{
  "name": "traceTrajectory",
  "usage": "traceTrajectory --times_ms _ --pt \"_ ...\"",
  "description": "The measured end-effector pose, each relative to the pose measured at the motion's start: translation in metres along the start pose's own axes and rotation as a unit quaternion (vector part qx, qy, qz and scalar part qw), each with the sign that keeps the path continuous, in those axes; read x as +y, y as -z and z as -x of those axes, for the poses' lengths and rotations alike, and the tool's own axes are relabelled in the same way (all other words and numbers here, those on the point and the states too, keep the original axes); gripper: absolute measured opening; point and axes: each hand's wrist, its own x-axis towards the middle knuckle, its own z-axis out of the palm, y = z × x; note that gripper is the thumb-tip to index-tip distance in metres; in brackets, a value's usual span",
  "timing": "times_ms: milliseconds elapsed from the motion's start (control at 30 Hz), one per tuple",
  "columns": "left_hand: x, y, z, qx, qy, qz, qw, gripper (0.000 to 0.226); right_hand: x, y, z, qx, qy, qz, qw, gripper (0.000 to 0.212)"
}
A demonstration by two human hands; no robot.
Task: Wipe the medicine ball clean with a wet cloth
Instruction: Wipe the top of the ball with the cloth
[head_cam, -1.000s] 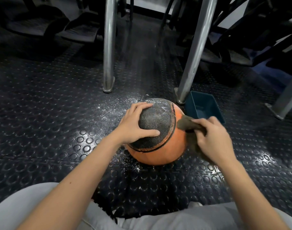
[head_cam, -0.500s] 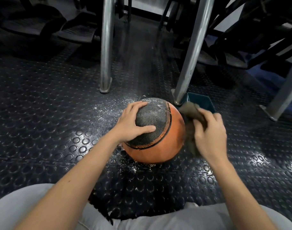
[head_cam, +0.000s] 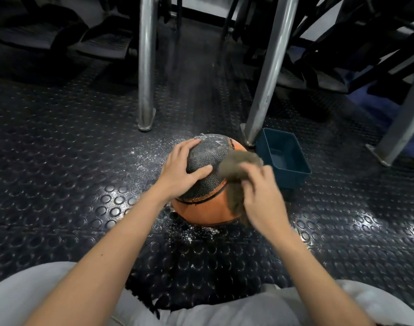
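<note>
An orange medicine ball (head_cam: 207,208) with a black textured panel sits on the studded rubber floor, white dust on its top. My left hand (head_cam: 181,174) lies over the ball's left side, fingers spread across the black panel, thumb pointing right. My right hand (head_cam: 263,196) grips a bunched grey-brown cloth (head_cam: 236,169) and holds it against the ball's upper right side. Part of the cloth hangs down the ball's right flank. The ball's right side is hidden behind the cloth and hand.
A dark blue plastic tub (head_cam: 283,157) stands just right of the ball. Two steel legs (head_cam: 146,67) (head_cam: 268,74) rise behind it, with dark gym equipment beyond. White powder (head_cam: 154,154) is scattered on the floor around the ball. My knees in light trousers (head_cam: 224,309) fill the bottom edge.
My right hand has carried the cloth from the ball's right side up onto its upper right surface. My left hand has stayed on the ball.
</note>
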Motion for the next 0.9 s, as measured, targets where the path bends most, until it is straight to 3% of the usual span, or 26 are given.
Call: traceTrajectory --times_ms 67,133,200,267,400,500,600,667,733,800,900 --pt "0.001 0.0 0.0 0.007 0.013 0.003 1.0 0.081 0.015 -0.006 -0.001 -0.024 -0.042 0.032 0.998 0.034" --pt "-0.001 0.001 -0.001 0.007 0.03 0.017 0.999 0.083 0.036 0.001 -0.011 -0.029 -0.165 0.016 0.986 0.034" --pt "-0.003 0.001 -0.002 0.012 0.048 0.038 0.998 0.091 0.046 0.009 -0.018 0.006 -0.233 -0.028 0.972 0.034" --pt "-0.001 0.001 -0.006 0.028 0.075 0.06 0.995 0.091 0.033 0.006 -0.021 0.042 -0.196 -0.082 0.976 0.034" --pt "0.006 -0.002 -0.009 0.058 0.123 0.068 0.988 0.083 -0.001 -0.021 0.002 -0.008 -0.089 -0.089 0.992 0.037" --pt "0.014 -0.008 -0.005 0.085 0.143 0.057 0.984 0.073 0.006 -0.019 -0.003 0.003 -0.091 -0.109 0.99 0.034" --pt "0.025 -0.022 0.007 0.109 0.152 -0.027 0.982 0.069 0.016 -0.011 -0.016 -0.005 -0.132 -0.123 0.984 0.032" --pt "0.027 -0.027 0.013 0.122 0.12 -0.108 0.979 0.073 0.022 -0.007 -0.023 -0.009 -0.155 -0.134 0.979 0.032" --pt "0.024 -0.024 0.012 0.112 0.032 -0.183 0.976 0.073 0.029 -0.004 -0.028 -0.014 -0.174 -0.106 0.979 0.032" --pt "0.022 -0.015 0.007 0.05 -0.04 -0.183 0.981 0.074 0.034 0.001 -0.035 -0.019 -0.173 -0.073 0.982 0.034" --pt "0.02 -0.003 0.004 -0.012 -0.076 -0.183 0.98 0.082 0.038 0.002 -0.044 -0.024 -0.124 -0.121 0.985 0.033"
